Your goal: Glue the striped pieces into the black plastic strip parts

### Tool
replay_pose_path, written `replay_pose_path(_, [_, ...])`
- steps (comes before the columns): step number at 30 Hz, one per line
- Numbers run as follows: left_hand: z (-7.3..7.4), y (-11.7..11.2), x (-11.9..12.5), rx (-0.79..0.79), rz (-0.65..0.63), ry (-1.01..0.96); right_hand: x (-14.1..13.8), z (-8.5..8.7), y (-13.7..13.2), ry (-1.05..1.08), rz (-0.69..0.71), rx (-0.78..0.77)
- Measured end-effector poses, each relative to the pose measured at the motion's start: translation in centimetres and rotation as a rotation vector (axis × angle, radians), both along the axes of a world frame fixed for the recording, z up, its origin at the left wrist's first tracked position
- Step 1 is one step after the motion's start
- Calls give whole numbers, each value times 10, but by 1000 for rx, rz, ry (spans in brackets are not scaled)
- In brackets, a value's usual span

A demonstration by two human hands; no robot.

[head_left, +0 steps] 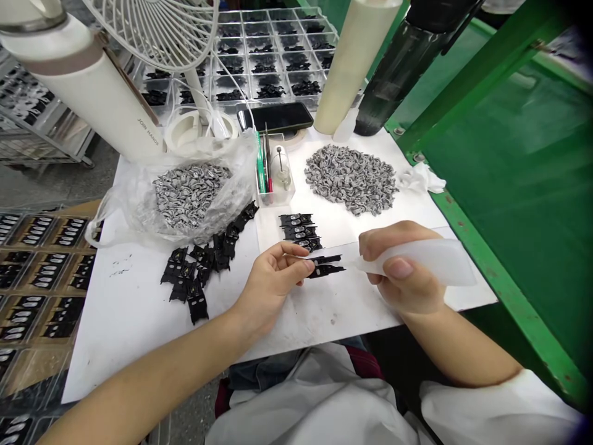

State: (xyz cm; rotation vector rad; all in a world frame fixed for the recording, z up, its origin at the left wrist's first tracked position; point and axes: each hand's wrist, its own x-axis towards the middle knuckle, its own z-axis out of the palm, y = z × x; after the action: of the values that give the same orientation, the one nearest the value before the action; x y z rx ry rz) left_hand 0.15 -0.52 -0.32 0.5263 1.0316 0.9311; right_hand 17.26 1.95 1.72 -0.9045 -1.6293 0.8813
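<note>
My left hand (271, 278) pinches a small black plastic part (328, 270) by its left end, between thumb and fingers, just above the white tabletop. My right hand (405, 272) is wrapped round a white squeeze bottle (442, 259), held nearly level. Its thin nozzle points left toward the black part; whether the tip touches it I cannot tell. Right behind my left hand lies a short row of black parts with silver-grey pieces on them (300, 232). To the left is a loose heap of similar black parts (197, 272).
Small grey metal pieces lie in a pile (349, 176) and in an open plastic bag (192, 191). Between them stands a clear tool box (278, 191). Behind are a phone (278, 116), a fan (157, 28), bottles and a divided tray (266, 65). A green frame (509, 154) borders the right.
</note>
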Motion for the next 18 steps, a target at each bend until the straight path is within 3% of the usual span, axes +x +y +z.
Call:
replay_pose_path(9, [-1, -1, -1, 9, -22, 13, -2, -9, 5, 142, 56, 42])
replay_pose_path(18, [-2, 0, 0, 13, -20, 4, -1, -6, 3, 139, 27, 46])
